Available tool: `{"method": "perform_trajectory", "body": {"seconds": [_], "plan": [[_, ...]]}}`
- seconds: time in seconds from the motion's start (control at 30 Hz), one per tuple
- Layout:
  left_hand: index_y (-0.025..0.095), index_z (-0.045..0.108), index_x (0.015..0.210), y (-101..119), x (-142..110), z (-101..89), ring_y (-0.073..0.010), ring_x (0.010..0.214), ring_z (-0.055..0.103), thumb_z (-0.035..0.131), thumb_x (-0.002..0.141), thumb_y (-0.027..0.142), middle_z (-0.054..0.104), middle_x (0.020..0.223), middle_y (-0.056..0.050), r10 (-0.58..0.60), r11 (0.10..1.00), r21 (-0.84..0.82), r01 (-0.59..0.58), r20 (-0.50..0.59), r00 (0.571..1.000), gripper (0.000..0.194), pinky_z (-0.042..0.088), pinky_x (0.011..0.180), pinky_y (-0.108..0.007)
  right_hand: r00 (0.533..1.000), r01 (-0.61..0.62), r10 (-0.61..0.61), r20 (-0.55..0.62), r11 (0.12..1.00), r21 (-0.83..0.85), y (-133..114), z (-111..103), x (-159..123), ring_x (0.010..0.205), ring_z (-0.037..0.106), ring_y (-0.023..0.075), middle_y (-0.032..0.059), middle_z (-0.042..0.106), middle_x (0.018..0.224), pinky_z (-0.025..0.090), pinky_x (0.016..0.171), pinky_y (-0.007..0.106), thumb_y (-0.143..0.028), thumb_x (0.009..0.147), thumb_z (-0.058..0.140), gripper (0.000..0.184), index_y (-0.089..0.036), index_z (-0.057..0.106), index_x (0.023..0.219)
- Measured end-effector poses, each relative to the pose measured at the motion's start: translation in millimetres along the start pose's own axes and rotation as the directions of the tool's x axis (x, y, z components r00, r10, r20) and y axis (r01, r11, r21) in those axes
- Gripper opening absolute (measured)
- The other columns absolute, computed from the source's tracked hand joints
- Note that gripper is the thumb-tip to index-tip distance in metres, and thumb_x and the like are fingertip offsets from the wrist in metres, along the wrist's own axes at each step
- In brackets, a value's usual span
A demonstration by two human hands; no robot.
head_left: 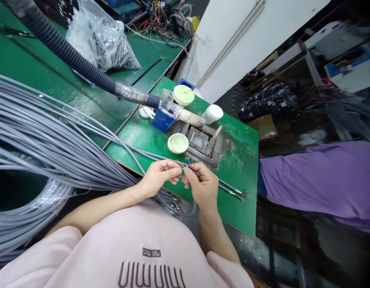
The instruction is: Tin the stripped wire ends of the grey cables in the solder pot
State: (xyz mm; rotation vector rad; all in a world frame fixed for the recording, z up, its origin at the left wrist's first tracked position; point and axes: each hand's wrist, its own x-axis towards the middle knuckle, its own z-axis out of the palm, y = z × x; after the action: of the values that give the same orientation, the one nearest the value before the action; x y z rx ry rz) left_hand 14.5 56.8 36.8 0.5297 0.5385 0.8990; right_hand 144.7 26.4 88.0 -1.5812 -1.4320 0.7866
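Note:
My left hand (pixel 164 175) and my right hand (pixel 202 182) meet over the front edge of the green board. Both are closed in a pinch on the thin coloured wires (pixel 188 162) at a cable's end; red, orange and blue strands stick up between the fingertips. A grey cable (pixel 194 209) loops below my right hand. Just beyond my fingers stand a pale round tub (pixel 178 143) and a solder pot (pixel 199 139) with a stick-like tool (pixel 215 136) lying across it. Two grey cable ends (pixel 233 192) with stripped, coloured wires lie to the right of my right hand.
A large bundle of grey cables (pixel 68 148) spreads across the left. A corrugated hose (pixel 83 60) reaches over to a blue block (pixel 163 120). Behind are a yellow-green lid (pixel 183 95), a white jar (pixel 213 114) and a plastic bag (pixel 102 40). A person's purple clothing (pixel 319 184) is at right.

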Motion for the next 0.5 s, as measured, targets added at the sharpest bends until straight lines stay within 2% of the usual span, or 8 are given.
{"method": "perform_trajectory", "body": {"seconds": [0.17, 0.27, 0.3, 0.37, 0.43, 0.5], "plan": [[0.012, 0.067, 0.074, -11.4, 4.6, 0.8, -0.0083, 0.055, 0.056, 0.078, 0.066, 0.038, 0.065, 0.064, -0.001, 0.019, 0.991, 0.13, -0.028, 0.072, 0.997, 0.029, 0.046, 0.057, -0.022, 1.0, -0.02, 0.019, -0.006, 0.999, -0.03, 4.2, -3.0, 10.3, 0.037, 0.044, 0.0068, -0.0061, 0.052, 0.047, 0.035, 0.037, 0.018, -0.033, 0.081, 0.062, 0.019, -0.019, 0.057, 0.069], [0.013, 0.07, 0.084, -13.5, 6.5, -1.9, -0.0111, 0.062, 0.059, 0.074, 0.071, 0.037, 0.069, 0.073, -0.004, 0.087, 0.931, 0.345, -0.121, 0.113, 0.99, 0.027, 0.047, 0.062, -0.024, 0.999, -0.033, 0.036, 0.035, 0.996, -0.079, 7.8, -12.1, 29.6, 0.035, 0.04, 0.0062, -0.0067, 0.049, 0.043, 0.03, 0.036, 0.019, -0.034, 0.079, 0.063, 0.022, -0.018, 0.055, 0.065], [0.014, 0.07, 0.087, -12.6, 6.5, -4.3, -0.0125, 0.066, 0.06, 0.072, 0.073, 0.036, 0.07, 0.078, -0.005, 0.137, 0.873, 0.452, -0.184, 0.134, 0.981, 0.026, 0.047, 0.065, -0.025, 0.998, -0.039, 0.045, 0.054, 0.995, -0.096, 8.4, -15.5, 38.5, 0.035, 0.039, 0.0059, -0.0067, 0.049, 0.042, 0.029, 0.036, 0.019, -0.034, 0.078, 0.064, 0.023, -0.018, 0.055, 0.065], [0.016, 0.071, 0.091, -9.3, 5.9, -11.3, -0.0153, 0.074, 0.062, 0.067, 0.079, 0.034, 0.071, 0.084, -0.007, 0.268, 0.668, 0.66, -0.344, 0.217, 0.938, 0.022, 0.047, 0.071, -0.028, 0.992, -0.057, 0.07, 0.105, 0.99, -0.129, 8.7, -21.3, 58.1, 0.034, 0.037, 0.0055, -0.0066, 0.048, 0.04, 0.028, 0.037, 0.019, -0.035, 0.076, 0.065, 0.025, -0.017, 0.054, 0.063], [0.017, 0.071, 0.092, -5.8, 5.3, -20.9, -0.0172, 0.078, 0.062, 0.06, 0.085, 0.033, 0.072, 0.084, -0.007, 0.372, 0.402, 0.782, -0.476, 0.335, 0.865, 0.02, 0.046, 0.074, -0.03, 0.981, -0.076, 0.105, 0.165, 0.982, -0.172, 8.1, -24.5, 77.8, 0.034, 0.037, 0.0056, -0.0061, 0.048, 0.039, 0.028, 0.038, 0.019, -0.037, 0.073, 0.066, 0.026, -0.017, 0.054, 0.061], [0.017, 0.069, 0.092, -4.4, 5.8, -31.8, -0.0177, 0.077, 0.061, 0.055, 0.089, 0.031, 0.072, 0.084, -0.007, 0.436, 0.18, 0.821, -0.542, 0.428, 0.792, 0.02, 0.046, 0.074, -0.031, 0.963, -0.089, 0.145, 0.225, 0.966, -0.244, 8.0, -24.6, 95.3, 0.034, 0.038, 0.0063, -0.0056, 0.048, 0.039, 0.028, 0.039, 0.02, -0.037, 0.071, 0.065, 0.027, -0.017, 0.053, 0.06]]}}
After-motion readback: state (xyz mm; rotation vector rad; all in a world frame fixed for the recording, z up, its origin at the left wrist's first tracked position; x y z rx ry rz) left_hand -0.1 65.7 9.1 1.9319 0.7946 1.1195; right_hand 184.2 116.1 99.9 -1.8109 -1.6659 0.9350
